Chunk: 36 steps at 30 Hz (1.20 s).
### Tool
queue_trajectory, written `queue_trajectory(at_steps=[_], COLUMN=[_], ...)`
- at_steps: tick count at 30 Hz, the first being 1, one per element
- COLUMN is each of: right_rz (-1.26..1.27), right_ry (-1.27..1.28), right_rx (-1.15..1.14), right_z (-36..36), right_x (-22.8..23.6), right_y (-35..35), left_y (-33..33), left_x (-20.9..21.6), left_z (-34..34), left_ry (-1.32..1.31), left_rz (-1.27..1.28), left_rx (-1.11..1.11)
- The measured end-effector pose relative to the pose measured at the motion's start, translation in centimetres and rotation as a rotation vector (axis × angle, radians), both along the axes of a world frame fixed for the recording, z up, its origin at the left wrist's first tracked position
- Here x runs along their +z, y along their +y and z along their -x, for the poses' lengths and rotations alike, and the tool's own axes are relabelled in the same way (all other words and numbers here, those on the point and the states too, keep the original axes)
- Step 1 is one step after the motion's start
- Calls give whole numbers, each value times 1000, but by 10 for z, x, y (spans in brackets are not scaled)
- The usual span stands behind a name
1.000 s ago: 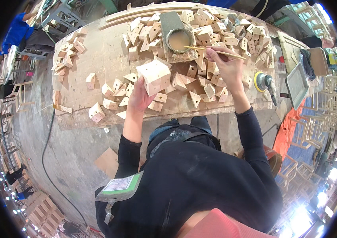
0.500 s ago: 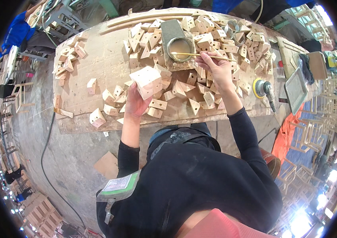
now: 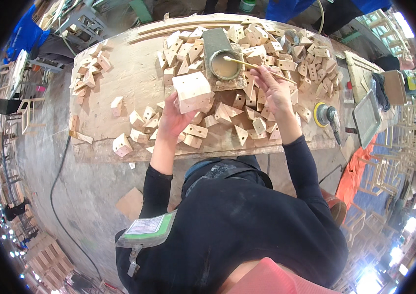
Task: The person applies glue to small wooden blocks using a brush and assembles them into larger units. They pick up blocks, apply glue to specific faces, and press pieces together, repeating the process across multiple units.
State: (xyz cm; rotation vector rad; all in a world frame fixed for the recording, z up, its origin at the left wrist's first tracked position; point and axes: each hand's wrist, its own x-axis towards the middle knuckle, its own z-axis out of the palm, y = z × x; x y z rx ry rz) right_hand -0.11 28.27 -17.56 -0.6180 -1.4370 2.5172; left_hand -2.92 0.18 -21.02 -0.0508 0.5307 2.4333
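My left hand (image 3: 172,116) is closed around a pale wooden block (image 3: 192,91) with small holes in its faces, raised above the table. In my right hand (image 3: 275,90) I pinch a thin wooden stick (image 3: 249,64), its pale tip over the mouth of a round pot (image 3: 225,73) of tan, cloudy liquid. The pot stands beside a dark slab (image 3: 216,41) among the blocks. Drilled wooden blocks (image 3: 195,130) lie in a loose heap near both hands. Part of the held block is hidden by my fingers.
The worktable (image 3: 134,54) carries a smaller group of blocks (image 3: 90,68) at far left. At right lie a sander with a yellow disc (image 3: 321,114) and a grey tray (image 3: 366,120). A black cable (image 3: 53,191) crosses the floor. Other people work beyond the table.
The held block has moved a little right and turned, showing a broader face. My right hand has shifted slightly right and down, tilting the stick more, its tip now higher over the pot.
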Motion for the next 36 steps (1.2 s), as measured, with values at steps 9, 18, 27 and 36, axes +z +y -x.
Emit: queue_trajectory(at_steps=[9, 18, 27, 36], right_rz=[-179, -290, -305, -297], right_ry=[163, 300, 367, 352], right_rx=[121, 79, 187, 159], right_z=[-35, -49, -70, -78], right_x=[69, 83, 89, 96], right_y=[-36, -45, -42, -42], left_y=[10, 12, 10, 14], left_x=[24, 46, 44, 53], left_z=[-2, -23, -37, -42], left_ry=[150, 158, 95, -51], left_rz=[-29, 64, -46, -256], left_rx=[-107, -90, -87, -127])
